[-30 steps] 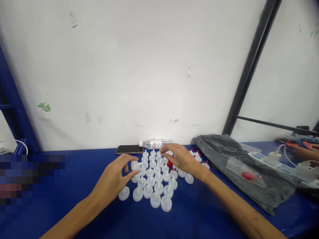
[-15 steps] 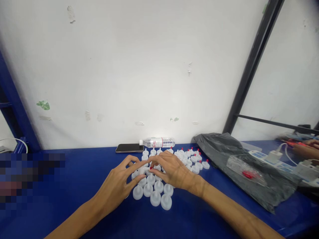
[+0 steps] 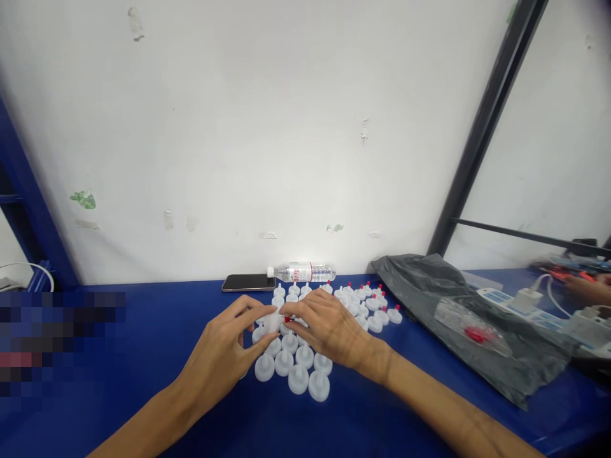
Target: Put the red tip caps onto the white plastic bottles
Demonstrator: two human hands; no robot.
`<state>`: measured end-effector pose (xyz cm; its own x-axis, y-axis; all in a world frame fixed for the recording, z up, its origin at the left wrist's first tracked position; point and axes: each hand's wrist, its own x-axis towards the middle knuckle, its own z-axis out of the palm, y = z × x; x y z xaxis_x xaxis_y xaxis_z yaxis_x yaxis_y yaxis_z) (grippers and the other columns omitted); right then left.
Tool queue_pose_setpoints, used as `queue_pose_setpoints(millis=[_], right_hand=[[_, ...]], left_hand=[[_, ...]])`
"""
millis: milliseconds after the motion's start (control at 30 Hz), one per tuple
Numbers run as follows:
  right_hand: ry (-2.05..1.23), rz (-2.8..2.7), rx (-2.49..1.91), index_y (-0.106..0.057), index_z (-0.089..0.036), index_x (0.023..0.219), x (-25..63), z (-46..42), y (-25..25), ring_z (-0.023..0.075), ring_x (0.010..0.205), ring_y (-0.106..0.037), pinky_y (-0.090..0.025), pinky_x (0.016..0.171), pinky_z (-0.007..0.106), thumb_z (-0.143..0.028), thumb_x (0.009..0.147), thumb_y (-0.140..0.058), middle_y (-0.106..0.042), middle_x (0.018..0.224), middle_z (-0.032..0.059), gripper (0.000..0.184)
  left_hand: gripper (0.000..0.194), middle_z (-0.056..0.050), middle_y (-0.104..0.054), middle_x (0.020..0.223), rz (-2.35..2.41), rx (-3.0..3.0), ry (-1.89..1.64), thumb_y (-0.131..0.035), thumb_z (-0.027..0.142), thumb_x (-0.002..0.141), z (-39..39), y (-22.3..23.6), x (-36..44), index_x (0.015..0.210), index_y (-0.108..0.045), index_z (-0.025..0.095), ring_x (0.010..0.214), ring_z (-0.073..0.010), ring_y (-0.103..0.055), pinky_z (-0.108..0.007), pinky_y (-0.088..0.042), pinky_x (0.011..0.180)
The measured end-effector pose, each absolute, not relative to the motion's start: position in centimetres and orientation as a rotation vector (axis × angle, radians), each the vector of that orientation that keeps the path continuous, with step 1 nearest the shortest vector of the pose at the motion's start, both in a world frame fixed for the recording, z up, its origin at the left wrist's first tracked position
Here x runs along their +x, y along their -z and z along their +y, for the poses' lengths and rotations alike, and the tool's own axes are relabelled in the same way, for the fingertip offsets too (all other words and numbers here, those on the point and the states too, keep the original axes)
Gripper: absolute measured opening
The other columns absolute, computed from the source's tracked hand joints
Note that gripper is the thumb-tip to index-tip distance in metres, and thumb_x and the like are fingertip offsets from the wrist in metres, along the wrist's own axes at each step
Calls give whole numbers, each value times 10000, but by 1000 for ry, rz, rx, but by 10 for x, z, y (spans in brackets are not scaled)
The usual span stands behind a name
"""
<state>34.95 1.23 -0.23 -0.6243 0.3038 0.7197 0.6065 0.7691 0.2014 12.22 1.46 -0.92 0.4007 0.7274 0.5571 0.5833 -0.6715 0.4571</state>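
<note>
My left hand (image 3: 223,340) is closed, with thumb and fingers pinching a white nozzle cap (image 3: 271,322) tilted on its side. From the other side, my right hand (image 3: 331,326) pinches a small red tip cap (image 3: 287,319), which meets the nozzle end or is very close to it. Fingers partly hide the contact. Below the hands stand several bare white nozzle caps (image 3: 298,378), spouts up. Behind my right hand is a group of white nozzle caps with red tips (image 3: 394,315). More white ones (image 3: 293,290) show beyond my fingers.
A phone (image 3: 248,282) and a clear plastic bottle (image 3: 305,272) lie along the wall. To the right, a grey plastic bag (image 3: 449,318) bears a clear pouch of red pieces (image 3: 480,333). A power strip (image 3: 525,312) and another person's hand (image 3: 589,289) are farther right.
My right fingers have brought the red tip cap left, up to the nozzle cap. The held nozzle cap has come into clearer view between my hands. The standing caps have not moved.
</note>
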Motion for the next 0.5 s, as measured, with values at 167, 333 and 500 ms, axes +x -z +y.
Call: queue_pose_setpoints(millis=[167, 333, 500], right_hand=[[482, -2201, -631, -595, -201, 1046, 348, 12, 4, 144, 708, -634, -476, 736, 295, -214, 1020, -531, -710, 802, 12, 71], [381, -2078, -549, -600, -218, 1066, 344, 6, 4, 142, 749, -657, -515, 755, 296, -189, 993, -579, -742, 864, 12, 82], [363, -2125, -419, -577, -218, 1186, 342, 1, 9, 146, 870, -693, -539, 817, 310, -105, 981, -562, -753, 1021, 34, 235]], left_hand=[[395, -47, -738, 1034, 1146, 2215, -1176, -712, 466, 834, 17, 10, 123, 1174, -728, 265, 738, -197, -668, -356, -592, 751], [581, -86, -756, 1178, 1041, 1835, -1058, -707, 496, 836, 15, 10, 126, 1333, -640, 203, 1025, -279, -721, -444, -571, 973], [658, -122, -737, 1233, 910, 1672, -1004, -754, 496, 805, 6, 5, 129, 1361, -608, 176, 1112, -306, -704, -468, -546, 1029]])
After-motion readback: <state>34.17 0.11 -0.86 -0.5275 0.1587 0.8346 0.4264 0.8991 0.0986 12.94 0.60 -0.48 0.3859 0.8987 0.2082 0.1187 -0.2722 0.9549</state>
